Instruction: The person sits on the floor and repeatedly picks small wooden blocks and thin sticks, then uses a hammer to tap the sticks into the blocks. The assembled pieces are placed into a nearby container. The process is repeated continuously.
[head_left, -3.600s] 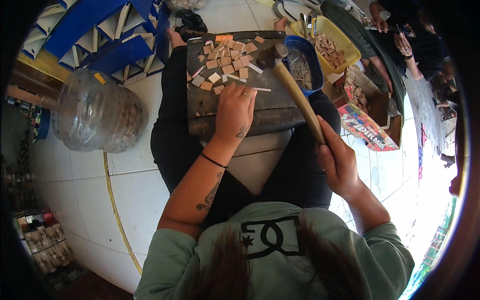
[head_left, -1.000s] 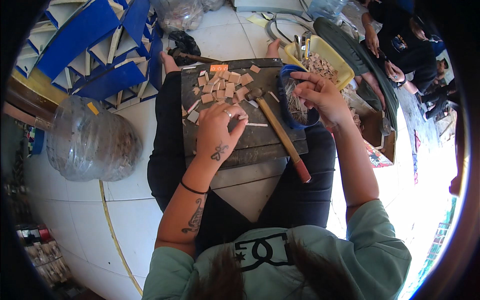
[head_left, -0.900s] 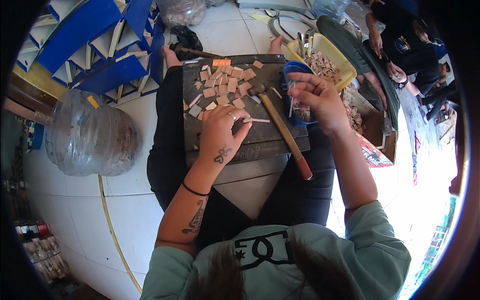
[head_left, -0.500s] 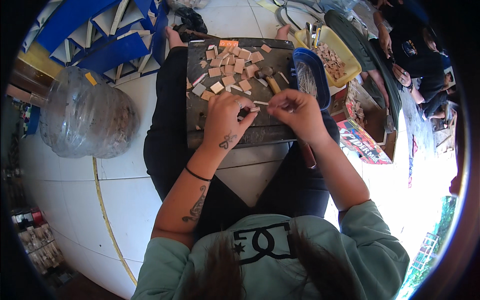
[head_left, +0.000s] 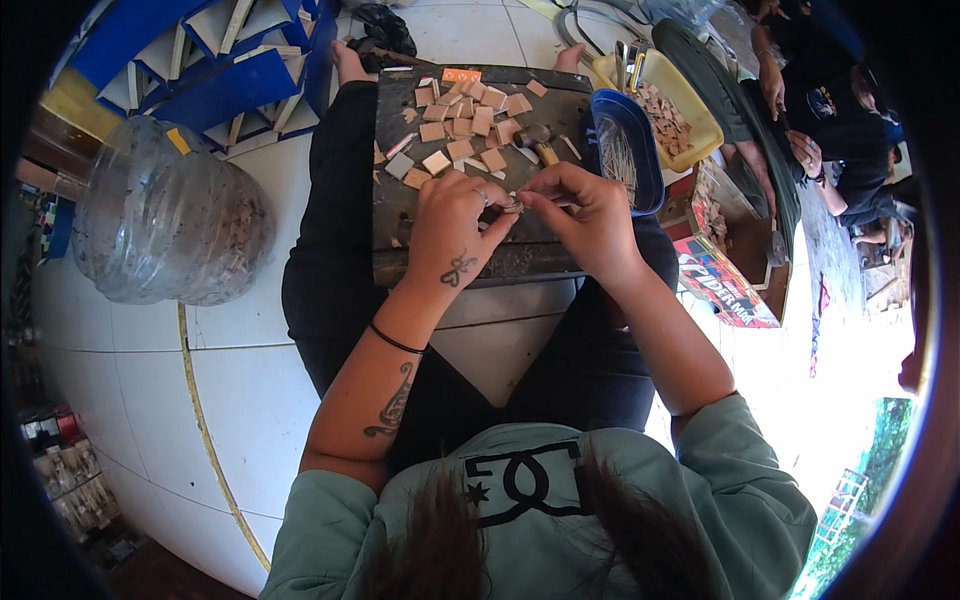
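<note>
With the left hand (head_left: 455, 220), holding a small pale piece (head_left: 514, 207), seemingly wooden, in a grip between thumb and forefinger, above the near part of the counter (head_left: 530, 252). With the right hand (head_left: 590, 205), reaching to the right side of this piece, just beside or touching, so facing the left fingertips almost directly. Showing a narrow grip at the right, but not allowing to tell whether closing fully, or on what. Hiding the piece's long axis too much between the fingers to judge. Having both hands very near, yet holding clearly only with the left. Beyond the hands, showing wooden squares (head_left: 482, 122) and a partly covered hammer (head_left: 547, 154); at the right hand's outer side, showing a blue tray (head_left: 648, 195).
</note>
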